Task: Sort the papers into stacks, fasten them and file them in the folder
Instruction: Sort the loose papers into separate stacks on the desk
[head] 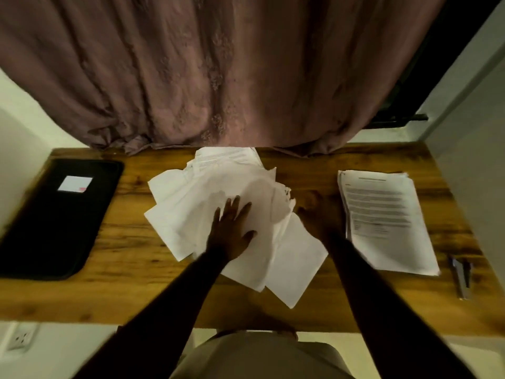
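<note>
left hand [232,231]: palm down, fingers straight and spread
right hand [314,217]: blurred, finger pose unclear
forearms [175,296]: dark-sleeved, both extended forward

Two hands show, the left hand [232,231] and the right hand [314,218]. One loose heap of papers [196,214] lies under the left hand. To their right lie one neat stack of printed papers [382,220] and one stapler [461,277], and to their left one black folder [54,228].

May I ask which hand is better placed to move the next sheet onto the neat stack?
Probably the right hand: it lies between the loose pile and the neat stack; the left hand presses the pile.
</note>
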A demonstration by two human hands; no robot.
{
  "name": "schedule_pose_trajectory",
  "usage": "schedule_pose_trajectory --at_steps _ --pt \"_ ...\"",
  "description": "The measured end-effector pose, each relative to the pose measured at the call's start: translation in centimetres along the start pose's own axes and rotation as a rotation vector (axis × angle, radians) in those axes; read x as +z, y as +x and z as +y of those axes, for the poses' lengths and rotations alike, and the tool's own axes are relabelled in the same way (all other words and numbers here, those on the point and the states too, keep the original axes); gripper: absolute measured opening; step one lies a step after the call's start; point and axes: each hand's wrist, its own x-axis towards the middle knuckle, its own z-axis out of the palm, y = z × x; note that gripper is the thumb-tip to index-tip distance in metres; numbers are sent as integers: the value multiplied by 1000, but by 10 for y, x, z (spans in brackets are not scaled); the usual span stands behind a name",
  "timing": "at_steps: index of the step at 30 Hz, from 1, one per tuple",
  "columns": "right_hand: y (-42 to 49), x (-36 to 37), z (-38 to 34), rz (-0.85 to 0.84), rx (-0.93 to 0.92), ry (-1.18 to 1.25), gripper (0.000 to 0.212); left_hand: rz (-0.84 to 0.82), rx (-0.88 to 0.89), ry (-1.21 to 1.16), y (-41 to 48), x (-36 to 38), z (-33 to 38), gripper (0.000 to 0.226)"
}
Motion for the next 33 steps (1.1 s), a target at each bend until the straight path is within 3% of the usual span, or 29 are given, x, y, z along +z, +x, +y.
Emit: schedule_pose_trajectory --at_steps 2,5,12,18,23,27,31,33 --pt "-4 25 -39 -180 115 199 49 -4 -196 -109 -7 -3 -21 84" --pt "-6 62 -72 -258 247 257 68 -78 -360 -248 -15 -2 -43 88" --pt "-5 100 -92 -150 410 303 95 -199 -351 -441 -24 -1 -64 97" --pt "-19 102 -91 10 563 -77 87 -63 -355 -457 -17 -15 -62 84" --pt "-17 97 -89 48 637 261 98 -185 -302 -427 -15 -10 -61 97" --pt "-20 92 -88 130 541 426 73 -156 -292 -479 -16 -18 -52 88" --pt "-19 74 -95 42 453 781 53 -191 -315 -681 -14 -36 -54 78" --pt "-17 60 -108 90 364 744 53 -211 -362 -849 -12 -47 -55 73"
